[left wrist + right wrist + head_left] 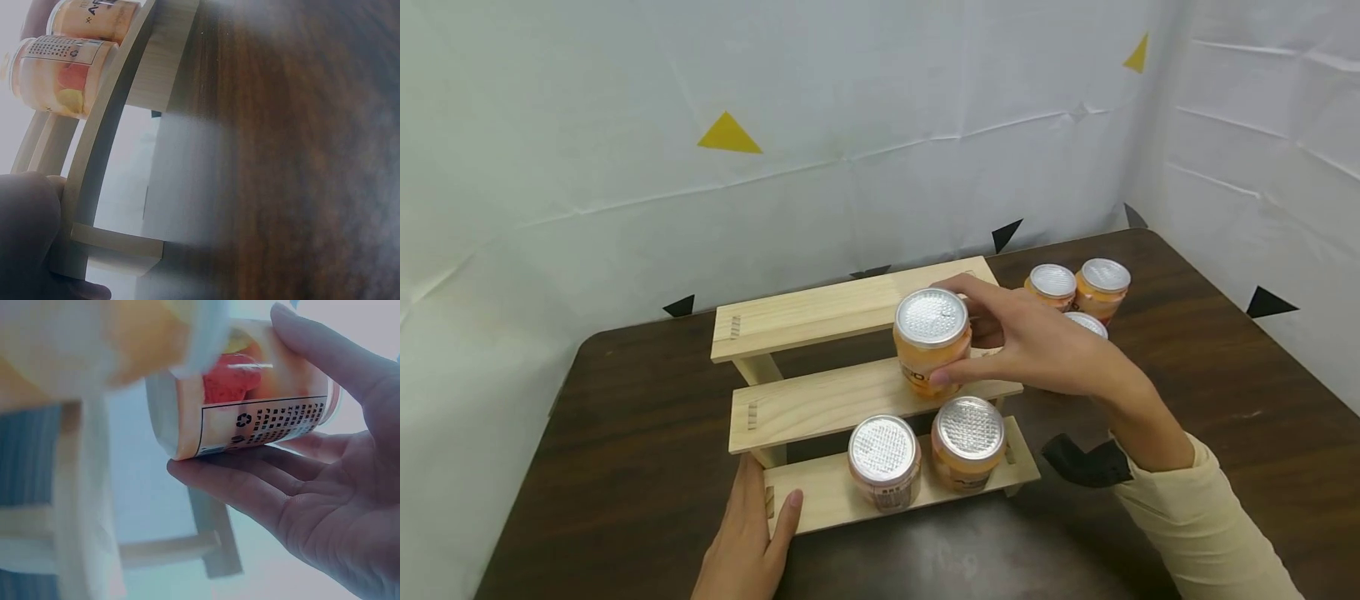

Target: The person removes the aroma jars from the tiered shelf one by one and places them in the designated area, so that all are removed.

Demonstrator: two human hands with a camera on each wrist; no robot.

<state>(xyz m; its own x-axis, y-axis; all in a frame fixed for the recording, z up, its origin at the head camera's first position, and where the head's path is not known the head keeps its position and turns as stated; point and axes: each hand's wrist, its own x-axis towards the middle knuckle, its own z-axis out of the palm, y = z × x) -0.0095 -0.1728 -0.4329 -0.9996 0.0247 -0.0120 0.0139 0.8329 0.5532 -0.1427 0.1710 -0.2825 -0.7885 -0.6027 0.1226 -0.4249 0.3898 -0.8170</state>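
Note:
My right hand (pixel 1037 342) holds a can (pixel 932 346) with an orange label and a silver lid between thumb and fingers, over the middle step of a three-step wooden rack (pixel 827 408). In the right wrist view this can (pixel 262 406) shows printed fruit and rows of small text. My left hand (pixel 748 533) grips the left end of the bottom step, its thumb on top. Two similar cans, a left one (pixel 884 462) and a right one (pixel 967 442), stand side by side on the bottom step. The left wrist view shows the left hand (pixel 28 231) at the board's end.
Several more cans (pixel 1103 292) stand grouped on the dark wooden table (pixel 632 433), right of the rack and partly behind my right hand. White sheeting (pixel 850 92) with yellow and black triangles hangs behind the table and along its right side.

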